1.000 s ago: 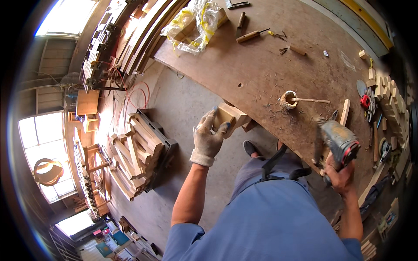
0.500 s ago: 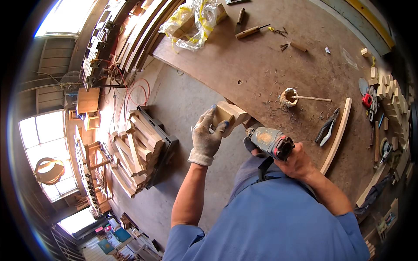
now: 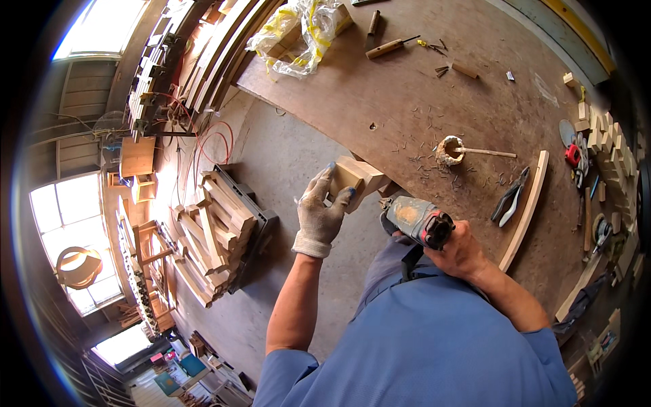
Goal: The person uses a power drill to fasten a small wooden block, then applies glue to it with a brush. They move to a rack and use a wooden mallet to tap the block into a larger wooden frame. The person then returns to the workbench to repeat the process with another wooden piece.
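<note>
power tool (image 3: 410,217), gripped in right hand (image 3: 462,251), has swung inward near the wood block (image 3: 363,175) left hand (image 3: 320,211) clamps.

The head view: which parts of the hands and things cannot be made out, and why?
- Power tool, head view: grip mostly hidden by its own body and the right hand.
- Wooden block, head view: left side partly covered by the gloved left hand.
- Dark object, head view: cut off by the upper edge.
- Thin bits on the worktable, head view: too small to identify.
</note>
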### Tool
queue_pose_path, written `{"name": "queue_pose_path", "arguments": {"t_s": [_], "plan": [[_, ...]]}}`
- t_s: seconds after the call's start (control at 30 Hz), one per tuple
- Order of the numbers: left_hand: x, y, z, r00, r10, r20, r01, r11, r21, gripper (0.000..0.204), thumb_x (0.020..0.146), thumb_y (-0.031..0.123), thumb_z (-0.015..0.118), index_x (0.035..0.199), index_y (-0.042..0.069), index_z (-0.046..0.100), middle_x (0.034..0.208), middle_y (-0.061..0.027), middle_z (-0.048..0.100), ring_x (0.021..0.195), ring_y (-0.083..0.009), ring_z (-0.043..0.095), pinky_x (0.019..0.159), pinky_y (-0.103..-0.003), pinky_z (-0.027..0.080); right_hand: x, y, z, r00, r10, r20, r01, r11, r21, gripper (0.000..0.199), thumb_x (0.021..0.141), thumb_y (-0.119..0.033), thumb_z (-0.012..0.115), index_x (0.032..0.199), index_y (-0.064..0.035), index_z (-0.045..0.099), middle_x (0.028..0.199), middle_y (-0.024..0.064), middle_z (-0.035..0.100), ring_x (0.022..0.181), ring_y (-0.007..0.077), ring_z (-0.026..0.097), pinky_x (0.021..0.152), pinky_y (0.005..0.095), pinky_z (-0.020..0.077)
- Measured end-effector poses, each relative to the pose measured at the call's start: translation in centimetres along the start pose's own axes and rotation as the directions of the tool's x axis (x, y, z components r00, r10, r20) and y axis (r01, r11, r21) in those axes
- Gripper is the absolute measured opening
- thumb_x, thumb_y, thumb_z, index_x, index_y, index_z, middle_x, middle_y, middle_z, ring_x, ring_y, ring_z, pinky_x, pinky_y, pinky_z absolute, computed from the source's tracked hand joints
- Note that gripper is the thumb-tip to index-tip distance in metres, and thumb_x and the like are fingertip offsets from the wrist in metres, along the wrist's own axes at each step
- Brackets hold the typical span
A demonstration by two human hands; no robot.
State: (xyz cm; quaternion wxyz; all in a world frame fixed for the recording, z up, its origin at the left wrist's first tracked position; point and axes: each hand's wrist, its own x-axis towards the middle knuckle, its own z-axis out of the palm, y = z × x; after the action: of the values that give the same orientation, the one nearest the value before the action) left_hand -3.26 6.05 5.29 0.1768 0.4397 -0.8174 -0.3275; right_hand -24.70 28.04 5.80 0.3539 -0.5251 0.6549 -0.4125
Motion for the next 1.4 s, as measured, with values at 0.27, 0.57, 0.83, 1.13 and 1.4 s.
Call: {"name": "queue_pose_path", "arguments": {"t_s": [0.27, 0.57, 0.83, 1.13, 1.4], "plan": [[0.1, 0.5, -0.2, 0.999, -0.044, 0.026, 0.045, 0.999, -0.012, 0.058, 0.086, 0.012, 0.082, 0.138, -0.006, 0.063, 0.136, -0.0228, 0.066, 0.126, -0.0298, 0.066, 0.107, -0.038, 0.052, 0.3, -0.2, 0.1, 0.998, 0.01, -0.057, -0.008, 0.999, 0.034, 0.025, 0.08, -0.011, 0.072, 0.102, -0.0023, 0.065, 0.083, 0.0211, 0.068, 0.079, 0.0464, 0.068, 0.066, 0.0475, 0.0573], [0.0, 0.2, -0.1, 0.999, 0.044, -0.025, -0.043, 0.999, 0.028, 0.06, 0.083, 0.016, 0.083, 0.138, 0.002, 0.065, 0.133, -0.0206, 0.068, 0.112, -0.0304, 0.072, 0.092, -0.037, 0.059, 0.4, 0.0, 0.2, 0.999, 0.023, -0.048, -0.022, 1.0, 0.018, 0.025, 0.081, -0.011, 0.073, 0.102, -0.0014, 0.065, 0.081, 0.0226, 0.068, 0.08, 0.0471, 0.068, 0.067, 0.0478, 0.0577], [0.0, 0.2, -0.2, 0.999, 0.035, -0.013, -0.035, 0.999, 0.038, 0.06, 0.083, 0.014, 0.083, 0.139, 0.002, 0.065, 0.134, -0.0206, 0.067, 0.117, -0.031, 0.07, 0.095, -0.037, 0.058, 0.5, -0.3, 0.2, 0.998, 0.023, -0.063, -0.02, 0.999, 0.051, 0.026, 0.082, -0.011, 0.073, 0.105, -0.0012, 0.065, 0.084, 0.0225, 0.07, 0.082, 0.047, 0.069, 0.068, 0.0479, 0.0581], [-0.1, -0.3, 0.1, 0.999, 0.032, -0.023, -0.032, 0.999, 0.016, 0.061, 0.083, 0.017, 0.084, 0.14, 0.004, 0.065, 0.133, -0.0199, 0.068, 0.11, -0.0288, 0.072, 0.09, -0.036, 0.059, 0.7, -0.7, 0.3, 0.992, -0.06, -0.112, 0.064, 0.997, 0.033, 0.022, 0.083, -0.009, 0.071, 0.102, -0.0008, 0.065, 0.085, 0.021, 0.069, 0.079, 0.046, 0.069, 0.067, 0.0466, 0.0583], [0.1, -0.1, 0.0, 0.999, 0.033, -0.028, -0.032, 0.999, 0.038, 0.061, 0.082, 0.018, 0.085, 0.138, 0.005, 0.066, 0.13, -0.0194, 0.07, 0.104, -0.0285, 0.073, 0.087, -0.036, 0.059, 0.9, -0.6, 0.4, 0.998, -0.03, -0.057, 0.032, 0.999, 0.027, 0.021, 0.083, -0.009, 0.07, 0.102, -0.0008, 0.064, 0.083, 0.0206, 0.068, 0.078, 0.0457, 0.069, 0.065, 0.0465, 0.0576]]}}
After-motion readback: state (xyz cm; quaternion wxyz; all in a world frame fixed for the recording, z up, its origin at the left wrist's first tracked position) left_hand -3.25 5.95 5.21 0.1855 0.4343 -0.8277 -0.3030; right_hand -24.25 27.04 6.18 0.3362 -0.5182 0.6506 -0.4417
